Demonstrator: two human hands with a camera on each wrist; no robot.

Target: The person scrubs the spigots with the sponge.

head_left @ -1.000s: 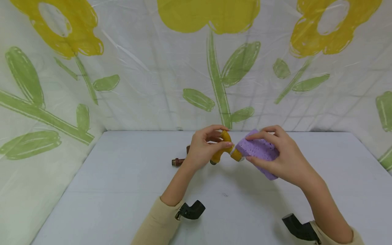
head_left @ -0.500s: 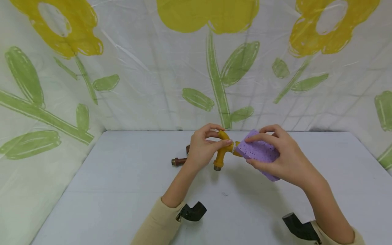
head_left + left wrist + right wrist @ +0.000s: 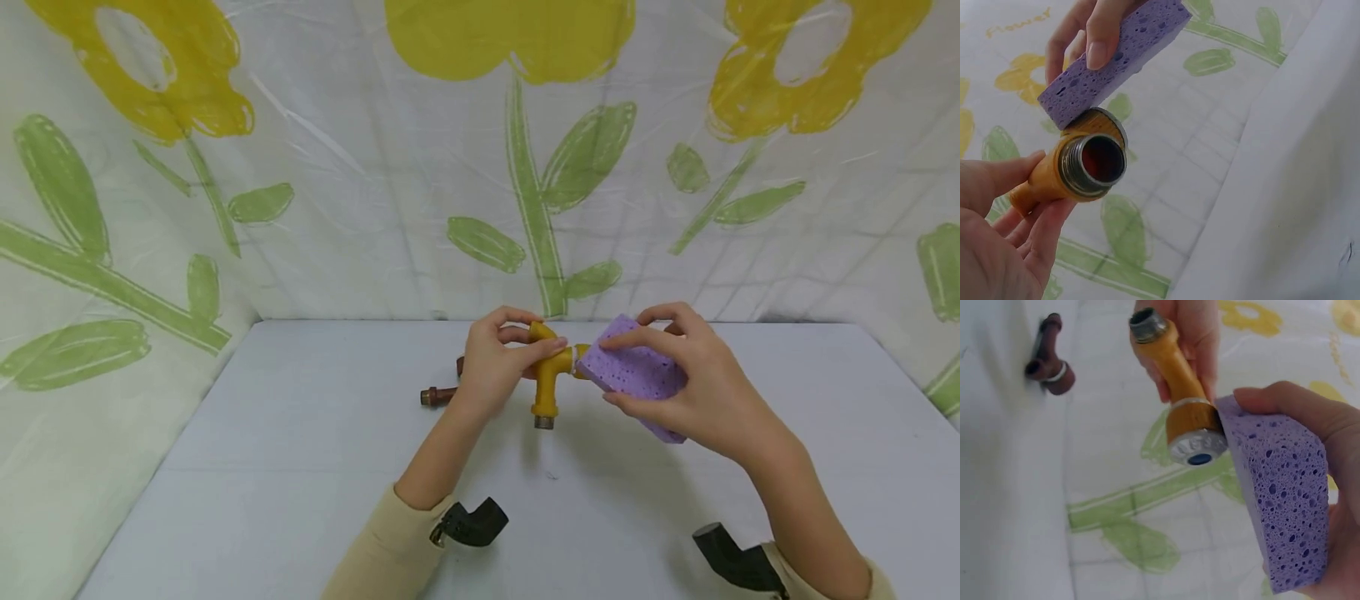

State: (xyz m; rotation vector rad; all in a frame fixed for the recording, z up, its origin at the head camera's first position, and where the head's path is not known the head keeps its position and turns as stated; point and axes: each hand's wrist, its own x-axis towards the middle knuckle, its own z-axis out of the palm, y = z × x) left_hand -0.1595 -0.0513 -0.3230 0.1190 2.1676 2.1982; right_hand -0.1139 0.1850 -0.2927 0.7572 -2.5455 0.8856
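My left hand [image 3: 491, 362] pinches a yellow tap [image 3: 547, 379] between thumb and fingers, holding it above the table. The tap's threaded outlet points down in the head view, and its knob is turned to the right. A silver cap with a blue dot finishes the knob [image 3: 1192, 422] in the right wrist view. In my right hand [image 3: 701, 379] is a purple porous sponge [image 3: 633, 367], gripped between thumb and fingers. One edge of the sponge [image 3: 1119, 62] lies against the knob and hides part of it in the head view.
Behind my left hand a brown tap [image 3: 437, 397] lies on the white table [image 3: 300, 475], partly covered in the head view. A white sheet [image 3: 337, 208] with painted flowers rises at the table's back edge. Black curved pieces [image 3: 474, 522] stick out from both sleeves.
My left hand has turned the yellow tap so its outlet swung from back under the hand to pointing down. The sponge stays at the knob, and my right hand has hardly moved.
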